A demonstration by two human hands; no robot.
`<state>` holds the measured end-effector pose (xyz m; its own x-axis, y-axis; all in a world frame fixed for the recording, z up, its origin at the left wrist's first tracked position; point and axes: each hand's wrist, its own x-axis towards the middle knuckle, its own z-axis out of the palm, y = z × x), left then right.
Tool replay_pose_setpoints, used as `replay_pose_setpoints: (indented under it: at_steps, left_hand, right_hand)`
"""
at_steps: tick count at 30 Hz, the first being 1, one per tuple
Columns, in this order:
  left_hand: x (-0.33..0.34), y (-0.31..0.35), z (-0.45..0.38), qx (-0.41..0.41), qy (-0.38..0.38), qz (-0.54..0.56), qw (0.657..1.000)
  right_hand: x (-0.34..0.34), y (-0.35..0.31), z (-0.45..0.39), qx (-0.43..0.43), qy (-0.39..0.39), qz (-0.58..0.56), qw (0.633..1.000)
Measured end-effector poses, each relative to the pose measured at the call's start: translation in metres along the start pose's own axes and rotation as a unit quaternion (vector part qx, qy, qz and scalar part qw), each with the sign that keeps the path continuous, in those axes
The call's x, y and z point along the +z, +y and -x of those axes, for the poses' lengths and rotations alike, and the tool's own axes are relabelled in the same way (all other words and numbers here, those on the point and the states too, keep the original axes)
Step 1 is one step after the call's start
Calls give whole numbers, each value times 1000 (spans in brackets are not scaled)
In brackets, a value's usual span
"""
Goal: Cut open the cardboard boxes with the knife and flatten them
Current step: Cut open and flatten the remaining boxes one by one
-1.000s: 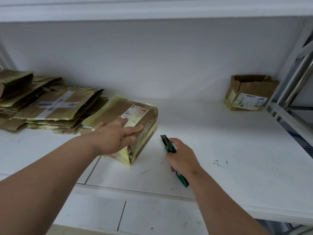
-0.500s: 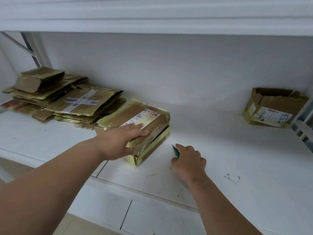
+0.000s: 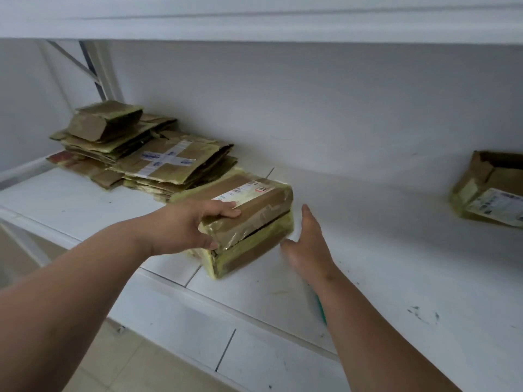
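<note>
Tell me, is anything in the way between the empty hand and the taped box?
No, nothing visible is. The right hand is open beside the taped box, with only bare white shelf between them. The left hand already grips the box's near corner. The green knife lies under the right forearm.
</note>
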<state>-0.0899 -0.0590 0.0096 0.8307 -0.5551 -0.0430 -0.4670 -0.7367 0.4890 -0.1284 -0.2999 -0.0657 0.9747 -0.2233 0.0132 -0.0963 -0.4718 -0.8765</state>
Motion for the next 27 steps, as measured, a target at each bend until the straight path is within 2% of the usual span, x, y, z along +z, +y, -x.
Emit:
replay_pose_setpoints:
  at_steps: [4, 6, 9, 12, 16, 19, 23, 27]
  left_hand:
    - [-10, -18, 11, -43, 24, -32, 998]
    - [-11, -28, 19, -77, 48, -51, 995]
    - [-9, -41, 29, -85, 96, -69, 989]
    - [-8, -51, 35, -90, 141, -75, 983]
    - [-15, -60, 40, -128, 158, -46, 978]
    - [-26, -57, 42, -107, 183, -61, 975]
    - [-42, -53, 42, -33, 231, -107, 967]
    - [-48, -66, 44, -17, 238, -135, 962]
  right_hand:
    - [18, -13, 2, -13, -30, -29, 999]
    - [33, -21, 7, -41, -13, -1, 999]
    - [58, -27, 13, -75, 27, 53, 995]
    - [72, -34, 16, -103, 57, 64, 991]
    - [79, -45, 14, -135, 74, 56, 986]
    - [84, -49, 15, -143, 115, 22, 983]
    - [93, -55, 15, -155, 177, -37, 971]
    - [101, -67, 7, -156, 178, -52, 970]
